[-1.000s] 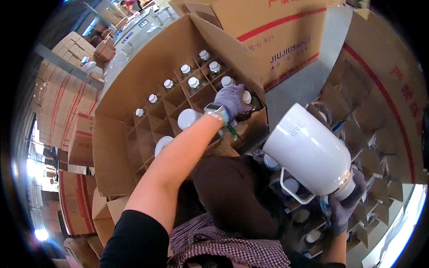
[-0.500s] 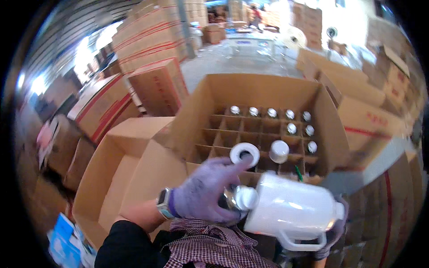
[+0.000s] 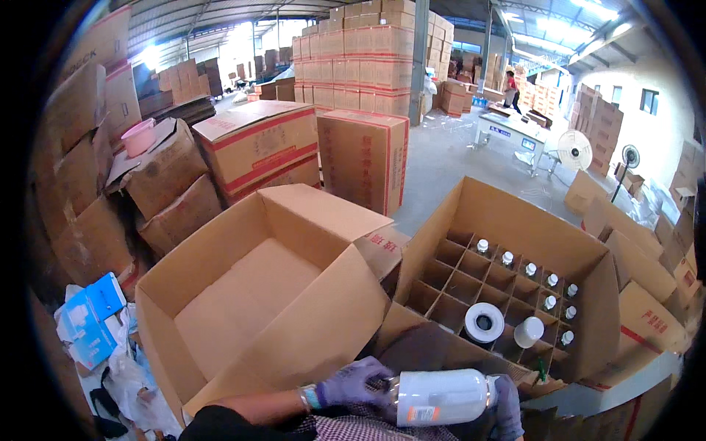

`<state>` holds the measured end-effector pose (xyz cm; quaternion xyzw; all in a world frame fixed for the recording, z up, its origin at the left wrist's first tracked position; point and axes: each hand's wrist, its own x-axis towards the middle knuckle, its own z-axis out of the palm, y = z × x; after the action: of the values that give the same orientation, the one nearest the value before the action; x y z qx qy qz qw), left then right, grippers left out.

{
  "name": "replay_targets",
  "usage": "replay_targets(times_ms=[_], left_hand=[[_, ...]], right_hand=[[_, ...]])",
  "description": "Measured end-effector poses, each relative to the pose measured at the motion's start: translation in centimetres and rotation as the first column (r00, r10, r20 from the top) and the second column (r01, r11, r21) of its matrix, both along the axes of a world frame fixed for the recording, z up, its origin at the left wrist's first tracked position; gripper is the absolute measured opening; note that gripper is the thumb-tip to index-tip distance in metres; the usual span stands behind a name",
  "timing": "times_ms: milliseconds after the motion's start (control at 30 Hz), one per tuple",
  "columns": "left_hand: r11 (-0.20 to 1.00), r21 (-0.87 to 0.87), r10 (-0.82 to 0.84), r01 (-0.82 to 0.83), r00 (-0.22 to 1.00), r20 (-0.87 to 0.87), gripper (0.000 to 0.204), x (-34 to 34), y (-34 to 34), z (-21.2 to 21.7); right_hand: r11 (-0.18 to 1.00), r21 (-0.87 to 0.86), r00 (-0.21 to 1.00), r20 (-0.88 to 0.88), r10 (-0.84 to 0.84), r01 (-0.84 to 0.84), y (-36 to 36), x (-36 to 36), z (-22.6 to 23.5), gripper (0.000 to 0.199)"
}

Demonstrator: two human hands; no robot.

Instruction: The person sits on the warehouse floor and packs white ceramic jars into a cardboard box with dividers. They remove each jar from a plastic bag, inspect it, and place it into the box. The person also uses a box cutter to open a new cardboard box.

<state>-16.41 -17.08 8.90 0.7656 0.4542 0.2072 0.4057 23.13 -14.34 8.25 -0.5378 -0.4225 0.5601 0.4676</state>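
Both gloved hands, left hand [image 3: 351, 384] and right hand [image 3: 507, 400], grip a white jug [image 3: 441, 397] sideways, fingers wrapped round its ends; it seems mid-carry, needing uprighting over the near divided box [image 3: 588, 253].

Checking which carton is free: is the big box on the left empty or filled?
Empty. The left cardboard box has its flaps open and shows only its bare bottom, with no dividers or bottles.

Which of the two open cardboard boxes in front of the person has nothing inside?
The left open brown cardboard box: its bare floor shows. The right open cardboard box holds a divider grid, with small capped bottles in some cells.
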Motion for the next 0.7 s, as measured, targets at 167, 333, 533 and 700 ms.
replay_targets(times_ms=[167,333,533,700], left_hand=[[0.93,0.233,0.119,-0.283,0.834,0.538,0.065,7.4,2.1,-2.2],[0.94,-0.34,0.277,0.005,0.569,0.774,0.067,7.2,5.5,-0.4],[0.671,-0.566,0.187,0.48,0.629,0.755,0.067,4.5,5.4,4.2],[0.718,-0.538,0.251,0.442,0.557,0.792,0.068,5.3,3.7,3.1]], right_hand=[[0.984,0.009,0.932,-0.321,-0.167,0.18,-2.1,-0.4,0.7,0.046],[0.844,0.517,0.976,0.067,-0.206,0.143,-4.5,-4.0,9.4,0.054],[0.353,0.787,0.774,0.595,-0.216,-0.506,-5.6,-6.3,19.1,0.079],[0.444,0.861,0.918,0.355,-0.177,-0.248,-5.2,-8.2,17.8,0.079]])
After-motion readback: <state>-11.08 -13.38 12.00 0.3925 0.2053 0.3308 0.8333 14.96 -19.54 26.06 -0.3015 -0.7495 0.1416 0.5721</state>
